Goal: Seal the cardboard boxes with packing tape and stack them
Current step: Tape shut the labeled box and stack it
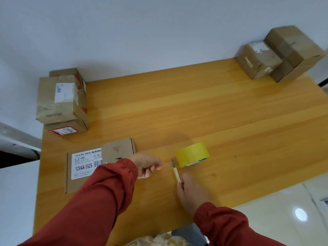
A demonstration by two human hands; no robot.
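While left hand point(147, 165) pinches what seems a tape strip point(166, 163) taut, right hand point(191, 192) grips cutter point(175, 172), blade at it, likely to sever | tape roll point(192, 154) 1 o'clock of hands | small box point(119, 150) 10 o'clock

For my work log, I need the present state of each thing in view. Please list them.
Tape roll, on edge, strip pulled out.
Left hand, pinches the strip end.
Right hand, grips knife, blade at strip.
Small box, closed, atop flat labelled box.
Left boxes, closed, stacked.
Right boxes, closed, stacked.
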